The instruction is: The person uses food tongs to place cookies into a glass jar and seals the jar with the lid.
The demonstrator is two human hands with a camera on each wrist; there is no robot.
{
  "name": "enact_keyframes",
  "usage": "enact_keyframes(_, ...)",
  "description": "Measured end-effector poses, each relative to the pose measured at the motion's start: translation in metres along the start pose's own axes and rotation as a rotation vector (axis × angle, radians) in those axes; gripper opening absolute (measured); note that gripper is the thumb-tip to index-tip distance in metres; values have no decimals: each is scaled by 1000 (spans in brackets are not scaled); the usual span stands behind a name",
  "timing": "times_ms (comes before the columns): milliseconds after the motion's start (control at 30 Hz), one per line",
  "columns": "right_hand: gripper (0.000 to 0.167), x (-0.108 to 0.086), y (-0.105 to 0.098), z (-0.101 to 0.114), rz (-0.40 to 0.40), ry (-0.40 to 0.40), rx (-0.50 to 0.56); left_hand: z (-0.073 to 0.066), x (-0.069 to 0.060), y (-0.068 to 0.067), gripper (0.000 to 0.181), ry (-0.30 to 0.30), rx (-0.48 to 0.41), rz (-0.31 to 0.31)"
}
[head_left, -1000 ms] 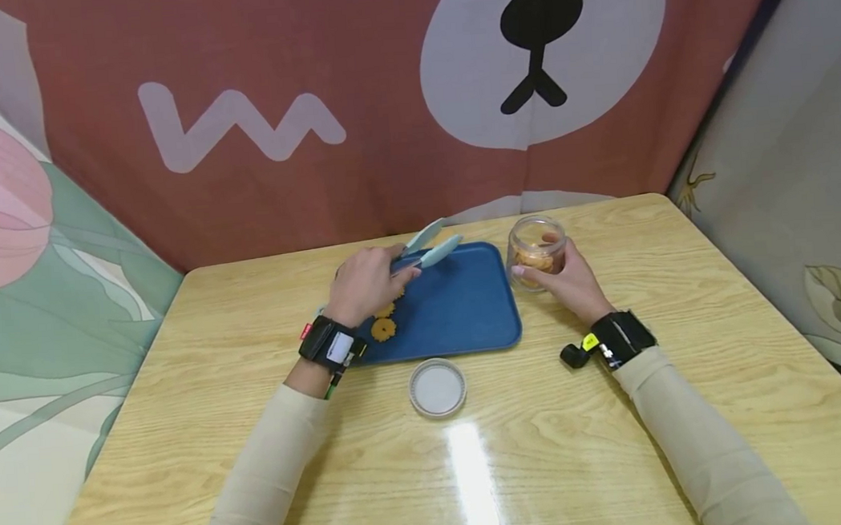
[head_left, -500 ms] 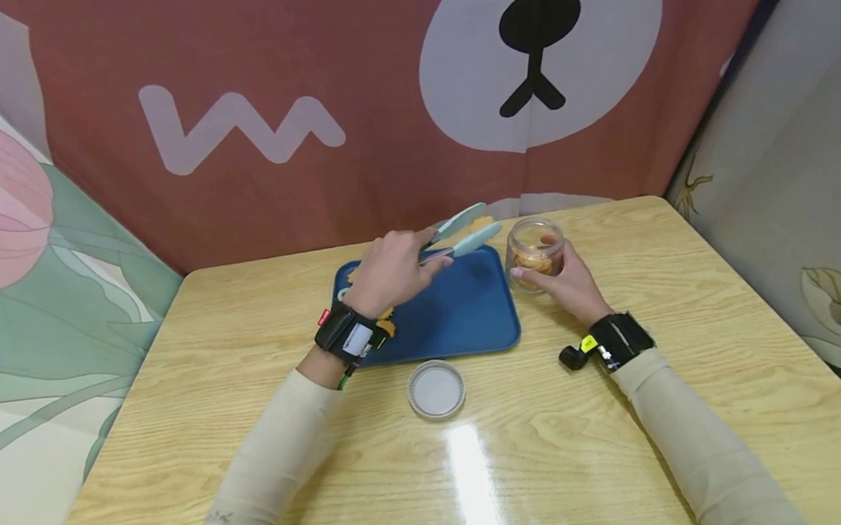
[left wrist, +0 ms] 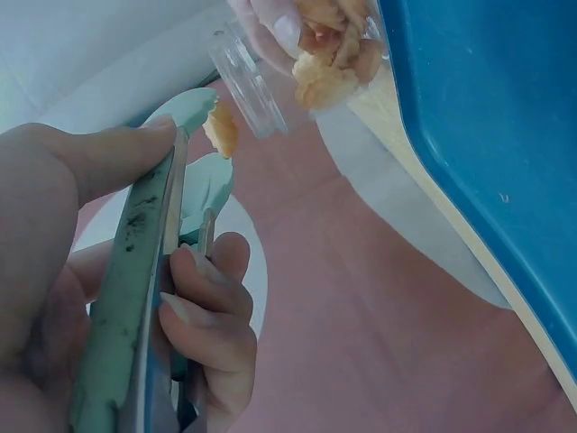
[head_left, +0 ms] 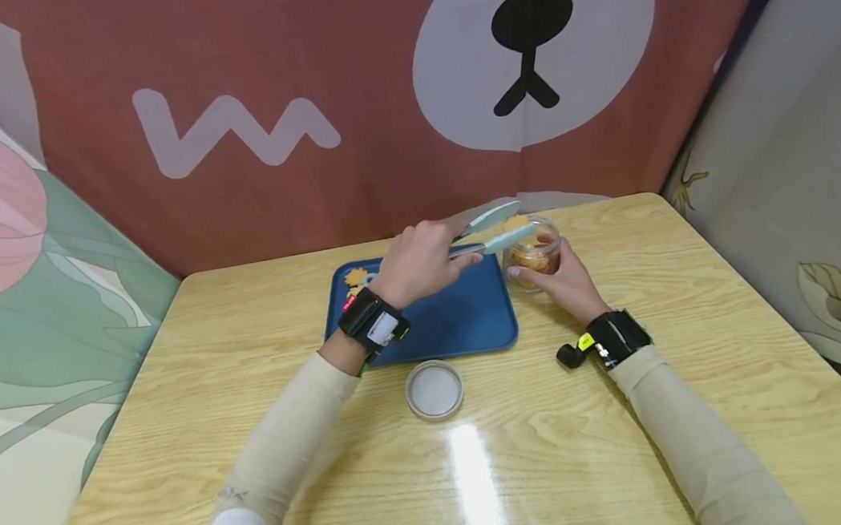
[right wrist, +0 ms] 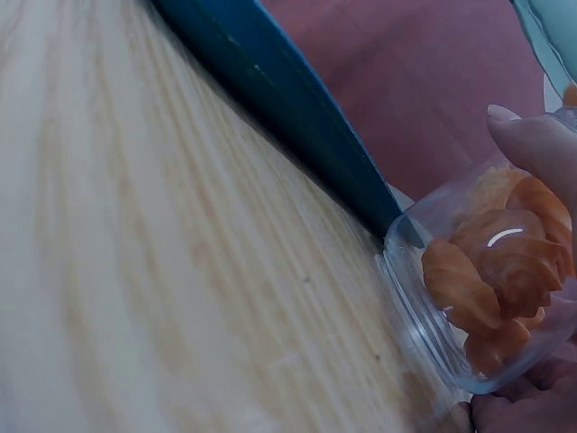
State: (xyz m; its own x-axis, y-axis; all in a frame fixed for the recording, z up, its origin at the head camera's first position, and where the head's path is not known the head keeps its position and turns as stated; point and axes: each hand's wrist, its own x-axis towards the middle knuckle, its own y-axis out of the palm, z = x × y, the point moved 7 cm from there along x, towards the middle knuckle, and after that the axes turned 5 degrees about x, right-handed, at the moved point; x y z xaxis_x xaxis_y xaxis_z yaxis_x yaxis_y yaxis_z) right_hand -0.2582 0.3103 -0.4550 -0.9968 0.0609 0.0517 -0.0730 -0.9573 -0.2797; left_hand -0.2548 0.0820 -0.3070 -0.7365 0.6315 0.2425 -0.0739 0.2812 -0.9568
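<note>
Since a second ago the left hand has carried the tongs rightward, from over the far part of the blue tray to a spot past its right edge, while the clear jar and the right hand have kept their place just beside that same edge. Held off the end of the left hand, between the two tong tips, is a single cookie; it hangs at the jar's mouth beyond the tray's far right corner, and whether it has crossed the rim I cannot tell. That hand is curled round the tongs, thumb laid along one arm and fingers bent about the other, with the tips a little apart (just the cookie's breadth). The right hand grips the jar from the side away from the tray, thumb and fingers spread around its wall. Golden and small, the held cookie has a ragged, scalloped edge. More cookies of a deeper orange, ridged and heaped together, show through the jar's wall. Other cookies lie on the tray's left part, partly hidden by the left wrist. On the tabletop, just off the tray's near edge, sits a round lid.
</note>
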Motion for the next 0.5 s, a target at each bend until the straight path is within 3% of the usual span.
enact_keyframes(200,100,0,0,0,1,-4,0,-8,10,4,49,33,11,6)
enact_keyframes(500,99,0,2,2,-5,-2,24,-14,26,3,50,20,79,94)
